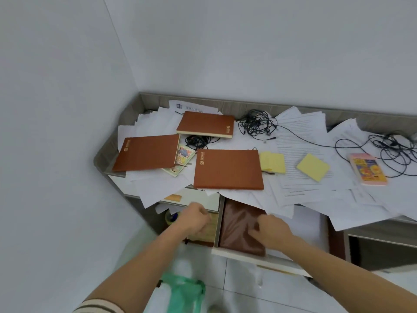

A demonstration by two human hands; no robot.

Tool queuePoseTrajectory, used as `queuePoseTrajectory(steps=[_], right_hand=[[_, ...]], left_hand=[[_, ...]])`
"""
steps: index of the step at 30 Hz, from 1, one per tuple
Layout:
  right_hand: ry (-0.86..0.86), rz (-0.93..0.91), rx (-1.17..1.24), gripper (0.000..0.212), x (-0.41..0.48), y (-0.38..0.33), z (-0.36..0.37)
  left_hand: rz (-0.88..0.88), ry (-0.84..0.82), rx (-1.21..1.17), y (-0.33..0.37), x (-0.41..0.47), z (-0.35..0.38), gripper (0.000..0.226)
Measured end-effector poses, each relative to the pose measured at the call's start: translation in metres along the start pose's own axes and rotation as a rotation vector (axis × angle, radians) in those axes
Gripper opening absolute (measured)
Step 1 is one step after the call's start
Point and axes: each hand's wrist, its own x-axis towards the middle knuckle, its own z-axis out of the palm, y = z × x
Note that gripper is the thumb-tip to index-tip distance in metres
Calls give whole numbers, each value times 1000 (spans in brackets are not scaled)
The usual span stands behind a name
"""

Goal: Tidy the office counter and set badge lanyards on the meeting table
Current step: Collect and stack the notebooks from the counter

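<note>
— Where is the right hand [273,231]?
— In the open drawer [259,258] under the counter [146,99], gripping a brown notebook [239,224] that lies inside.
— And the left hand [194,219]?
— Curled beside that drawer; too blurred to tell what it holds.
— The countertop?
— Papers [302,141], three orange-brown notebooks [228,169], tangled cables [255,124].

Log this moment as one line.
phase: tidying | right hand: on dark brown notebook in open white drawer | left hand: curled, grip unclear | grey counter: three orange-brown notebooks
</note>
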Motion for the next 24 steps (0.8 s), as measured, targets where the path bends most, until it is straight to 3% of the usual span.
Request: queuePoseTrajectory(steps=[4,9,12,19,24], right_hand=[[241,-189,130,27,-16,-16,-44],[466,-241,262,17,-1,-27,-105],[416,-235,169,34,30,-26,-134],[109,-250,-37,92,109,-37,-172],[54,-330,-213,100,147,-47,-183]], left_hand=[[149,263,-73,34,12,-37,6],[117,322,-183,55,19,-53,9],[56,361,-233,62,22,-54,8],[-91,330,-301,65,27,-52,11],[-172,347,-560,77,32,-65,10]])
